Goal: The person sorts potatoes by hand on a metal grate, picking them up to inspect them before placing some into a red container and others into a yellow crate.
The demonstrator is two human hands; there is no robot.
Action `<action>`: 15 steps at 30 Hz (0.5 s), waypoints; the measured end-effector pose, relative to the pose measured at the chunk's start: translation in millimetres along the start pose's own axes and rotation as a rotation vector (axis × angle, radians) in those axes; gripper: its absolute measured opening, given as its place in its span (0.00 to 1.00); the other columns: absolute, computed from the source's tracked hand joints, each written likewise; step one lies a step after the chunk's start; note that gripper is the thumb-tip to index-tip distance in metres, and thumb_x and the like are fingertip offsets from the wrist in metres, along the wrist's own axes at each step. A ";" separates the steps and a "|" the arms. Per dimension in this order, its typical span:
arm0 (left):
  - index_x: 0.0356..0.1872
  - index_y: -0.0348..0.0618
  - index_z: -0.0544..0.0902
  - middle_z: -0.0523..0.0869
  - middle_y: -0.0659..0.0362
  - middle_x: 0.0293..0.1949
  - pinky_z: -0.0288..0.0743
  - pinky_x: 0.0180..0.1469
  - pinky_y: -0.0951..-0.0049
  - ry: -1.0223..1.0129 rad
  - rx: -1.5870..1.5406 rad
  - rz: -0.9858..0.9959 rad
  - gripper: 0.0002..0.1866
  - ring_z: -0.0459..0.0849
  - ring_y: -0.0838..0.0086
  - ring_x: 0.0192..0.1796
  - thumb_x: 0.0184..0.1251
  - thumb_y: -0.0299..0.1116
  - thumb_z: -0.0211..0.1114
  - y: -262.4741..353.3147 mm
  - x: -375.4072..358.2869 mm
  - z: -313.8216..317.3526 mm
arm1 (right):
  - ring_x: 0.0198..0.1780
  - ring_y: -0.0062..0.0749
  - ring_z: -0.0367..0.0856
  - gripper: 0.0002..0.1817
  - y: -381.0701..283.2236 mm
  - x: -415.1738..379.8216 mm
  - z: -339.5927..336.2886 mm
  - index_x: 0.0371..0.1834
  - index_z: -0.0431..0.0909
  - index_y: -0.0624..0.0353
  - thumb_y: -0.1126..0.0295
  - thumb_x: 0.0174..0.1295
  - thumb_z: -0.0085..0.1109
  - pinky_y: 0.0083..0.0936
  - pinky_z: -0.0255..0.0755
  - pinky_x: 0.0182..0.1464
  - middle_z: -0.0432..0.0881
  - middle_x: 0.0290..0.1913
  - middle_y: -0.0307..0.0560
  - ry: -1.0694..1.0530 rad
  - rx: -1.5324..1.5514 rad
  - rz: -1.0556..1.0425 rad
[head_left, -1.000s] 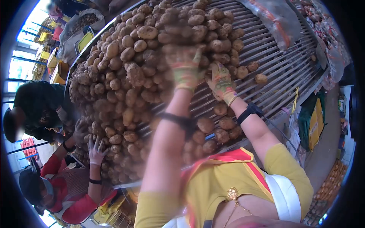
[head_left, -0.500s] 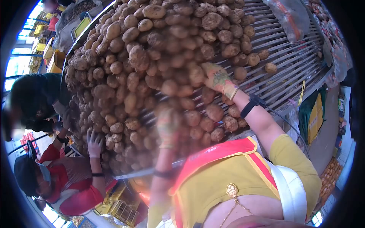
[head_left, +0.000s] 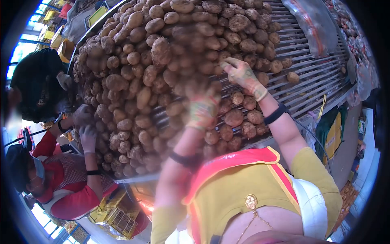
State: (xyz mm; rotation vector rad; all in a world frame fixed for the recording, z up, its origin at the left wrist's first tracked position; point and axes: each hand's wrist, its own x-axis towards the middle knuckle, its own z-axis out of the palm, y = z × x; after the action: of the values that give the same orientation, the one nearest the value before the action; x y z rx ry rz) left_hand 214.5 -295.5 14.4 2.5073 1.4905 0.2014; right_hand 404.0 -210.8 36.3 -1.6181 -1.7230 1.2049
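A heap of soil-covered potatoes lies on a slatted metal table in front of me. My left hand, in a patterned glove, is over the near part of the heap, its fingers smeared by motion beside blurred potatoes. I cannot tell whether it grips one. To its right, my right hand, in a similar glove, reaches over the slats with fingers stretched and slightly bent, the tips beside potatoes at the heap's edge. Several potatoes sit between my hands and my apron.
A co-worker in red has gloved hands at the heap's left edge, close to another person in dark clothes. A clear plastic bag lies on the slats at the far right. Yellow crates stand below the table's left side.
My left hand has moved right and away from me, nearer my right hand. My right hand has shifted slightly right, its fingers now off the large potato. The person in dark clothes has changed posture.
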 end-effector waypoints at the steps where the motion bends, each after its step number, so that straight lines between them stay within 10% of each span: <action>1: 0.49 0.49 0.85 0.84 0.51 0.52 0.70 0.65 0.53 -0.066 0.024 0.036 0.15 0.78 0.51 0.59 0.61 0.39 0.65 2.3 -2.5 0.9 | 0.51 0.53 0.83 0.18 -12.3 2.6 0.9 0.51 0.81 0.56 0.62 0.59 0.58 0.42 0.76 0.53 0.82 0.51 0.57 -0.038 -0.047 0.087; 8: 0.42 0.50 0.87 0.88 0.58 0.31 0.76 0.49 0.56 0.020 0.020 -0.440 0.10 0.86 0.58 0.36 0.63 0.39 0.64 -47.5 -62.3 -12.5 | 0.55 0.55 0.82 0.25 2.0 4.8 38.0 0.61 0.73 0.54 0.57 0.61 0.60 0.47 0.77 0.55 0.80 0.55 0.58 0.051 -0.650 0.004; 15: 0.48 0.47 0.84 0.84 0.50 0.53 0.75 0.55 0.52 0.540 -0.021 -0.222 0.16 0.81 0.50 0.55 0.58 0.36 0.67 -30.7 6.8 5.1 | 0.60 0.56 0.79 0.30 14.5 18.0 30.8 0.62 0.74 0.51 0.51 0.57 0.64 0.47 0.75 0.58 0.75 0.60 0.60 -0.229 -0.483 -0.119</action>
State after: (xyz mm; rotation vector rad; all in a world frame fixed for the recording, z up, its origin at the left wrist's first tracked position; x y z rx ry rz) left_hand 192.8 -275.9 1.7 2.3512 1.9240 0.9063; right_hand 383.0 -203.2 4.9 -1.6494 -2.3623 0.9971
